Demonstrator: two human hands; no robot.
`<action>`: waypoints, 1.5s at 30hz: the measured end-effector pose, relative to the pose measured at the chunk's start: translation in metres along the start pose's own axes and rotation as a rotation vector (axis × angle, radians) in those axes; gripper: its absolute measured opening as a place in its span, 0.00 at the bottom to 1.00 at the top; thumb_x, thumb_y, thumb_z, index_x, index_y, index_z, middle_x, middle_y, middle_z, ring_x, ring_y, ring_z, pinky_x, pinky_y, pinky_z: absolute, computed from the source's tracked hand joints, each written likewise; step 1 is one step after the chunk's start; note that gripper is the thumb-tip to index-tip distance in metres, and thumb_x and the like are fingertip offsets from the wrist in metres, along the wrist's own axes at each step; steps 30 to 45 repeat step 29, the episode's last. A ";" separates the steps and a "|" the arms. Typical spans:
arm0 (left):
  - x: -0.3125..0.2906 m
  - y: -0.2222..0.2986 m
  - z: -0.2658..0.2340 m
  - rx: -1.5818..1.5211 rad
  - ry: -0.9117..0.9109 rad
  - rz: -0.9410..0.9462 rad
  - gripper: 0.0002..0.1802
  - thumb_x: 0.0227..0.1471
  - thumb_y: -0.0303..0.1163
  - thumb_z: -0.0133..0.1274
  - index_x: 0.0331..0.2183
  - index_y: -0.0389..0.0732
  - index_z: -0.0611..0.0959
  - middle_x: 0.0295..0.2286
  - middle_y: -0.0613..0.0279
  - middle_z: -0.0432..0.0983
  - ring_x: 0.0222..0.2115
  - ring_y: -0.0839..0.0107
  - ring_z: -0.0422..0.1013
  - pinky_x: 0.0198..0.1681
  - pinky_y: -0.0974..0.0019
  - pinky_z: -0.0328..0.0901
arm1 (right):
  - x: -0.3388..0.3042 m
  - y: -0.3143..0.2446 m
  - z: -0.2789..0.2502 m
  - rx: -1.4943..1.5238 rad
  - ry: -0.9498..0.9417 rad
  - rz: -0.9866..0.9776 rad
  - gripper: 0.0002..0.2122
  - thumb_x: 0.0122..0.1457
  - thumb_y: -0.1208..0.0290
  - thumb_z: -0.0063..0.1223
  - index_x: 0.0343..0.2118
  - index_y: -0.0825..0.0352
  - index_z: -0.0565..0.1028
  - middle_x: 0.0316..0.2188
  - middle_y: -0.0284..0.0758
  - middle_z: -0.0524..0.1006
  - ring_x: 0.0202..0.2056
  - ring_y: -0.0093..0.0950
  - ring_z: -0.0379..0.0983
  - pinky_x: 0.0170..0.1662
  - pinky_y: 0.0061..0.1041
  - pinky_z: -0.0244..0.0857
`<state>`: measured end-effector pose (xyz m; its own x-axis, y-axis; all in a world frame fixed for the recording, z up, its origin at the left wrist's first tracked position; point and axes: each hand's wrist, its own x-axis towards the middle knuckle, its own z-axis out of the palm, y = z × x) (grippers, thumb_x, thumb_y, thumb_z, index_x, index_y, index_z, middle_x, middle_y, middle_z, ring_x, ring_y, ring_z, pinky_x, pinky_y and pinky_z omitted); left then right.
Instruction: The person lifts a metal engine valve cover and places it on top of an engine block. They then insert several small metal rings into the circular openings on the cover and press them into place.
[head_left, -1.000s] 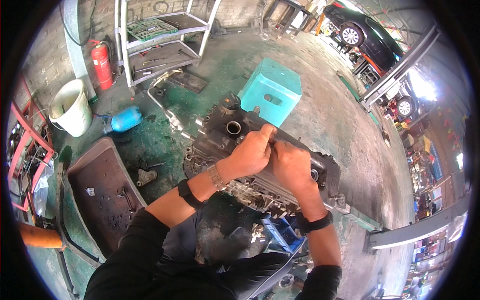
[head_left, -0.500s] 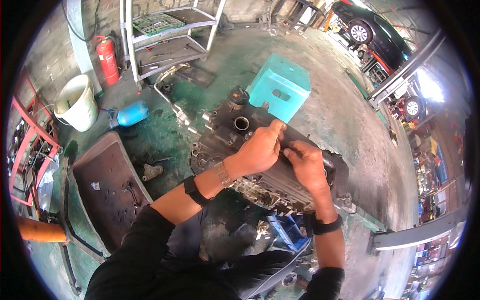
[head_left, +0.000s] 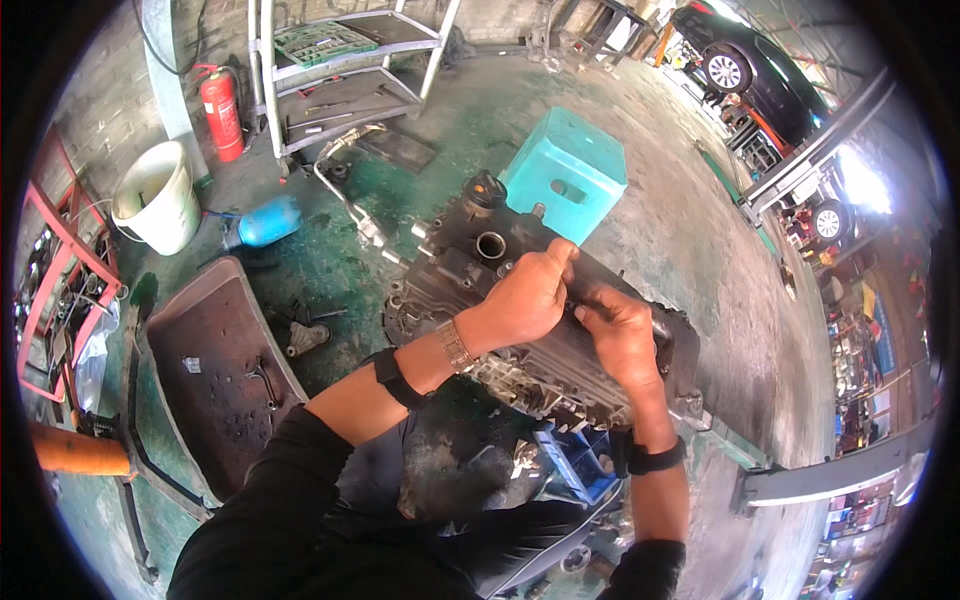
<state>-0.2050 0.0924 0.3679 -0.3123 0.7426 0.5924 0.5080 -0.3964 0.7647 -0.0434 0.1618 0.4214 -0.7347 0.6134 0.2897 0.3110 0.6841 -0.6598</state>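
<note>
Head view — both hands, left hand (head_left: 525, 300) and right hand (head_left: 620, 335), press the engine block (head_left: 470, 270).

We note stained green concrete floor (head_left: 480, 130), on it engine block (head_left: 470, 270), turquoise stool (head_left: 570, 170), white bucket (head_left: 155, 195), blue cylinder (head_left: 268, 222), metal tray (head_left: 215, 370).

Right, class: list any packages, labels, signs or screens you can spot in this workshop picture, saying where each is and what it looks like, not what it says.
Fire extinguisher: upper left against the wall, a red cylinder with a pale label patch on its side.
Green case: top shelf of the metal rack, flat and rectangular.
No signs or screens show clearly.
</note>
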 end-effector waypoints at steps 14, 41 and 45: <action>0.000 0.000 -0.001 -0.024 0.021 0.034 0.16 0.53 0.16 0.45 0.45 0.33 0.70 0.29 0.44 0.79 0.32 0.45 0.77 0.36 0.52 0.70 | 0.003 0.003 0.005 -0.300 0.028 -0.296 0.07 0.50 0.84 0.61 0.33 0.70 0.78 0.28 0.46 0.77 0.29 0.45 0.75 0.34 0.34 0.69; 0.000 0.010 -0.008 -0.039 -0.021 0.001 0.17 0.52 0.17 0.46 0.45 0.30 0.70 0.29 0.38 0.78 0.33 0.40 0.76 0.35 0.48 0.70 | 0.000 -0.005 0.008 -0.364 0.076 -0.344 0.06 0.51 0.82 0.59 0.33 0.70 0.78 0.28 0.47 0.76 0.31 0.48 0.75 0.34 0.40 0.68; 0.000 0.010 -0.008 -0.039 -0.021 0.001 0.17 0.52 0.17 0.46 0.45 0.30 0.70 0.29 0.38 0.78 0.33 0.40 0.76 0.35 0.48 0.70 | 0.000 -0.005 0.008 -0.364 0.076 -0.344 0.06 0.51 0.82 0.59 0.33 0.70 0.78 0.28 0.47 0.76 0.31 0.48 0.75 0.34 0.40 0.68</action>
